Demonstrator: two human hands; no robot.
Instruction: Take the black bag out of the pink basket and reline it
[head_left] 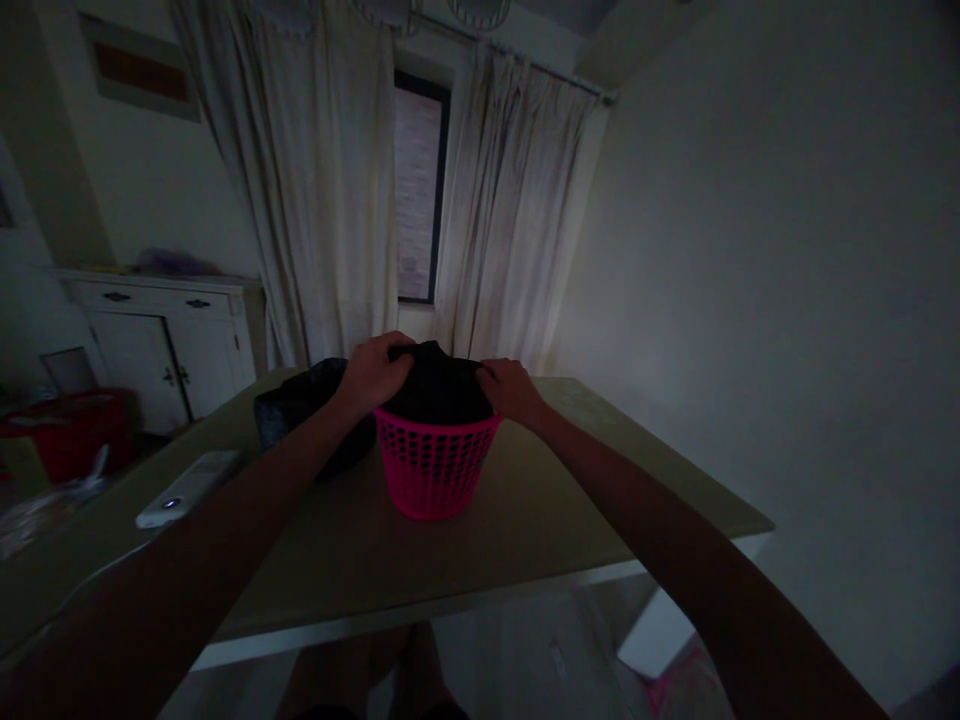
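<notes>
A pink plastic basket [433,465] with round holes in its wall stands upright on the table. Black bag material [442,390] fills its mouth and rises above the rim; dark shows through the holes too. At the basket's left side, my left hand [379,372] has its fingers closed on the bag's edge. My right hand [510,388] grips the same bag at the right side, thumb inward, just over the rim. Partly behind my left forearm lies a crumpled, slightly shiny black bundle [289,408].
The greenish table [540,520] meets a bare wall on the right. On its left part lies a white oblong device [187,490] with a cord [112,565]. Beyond are a white cabinet [135,340], a red tub [79,430] and curtains [330,180].
</notes>
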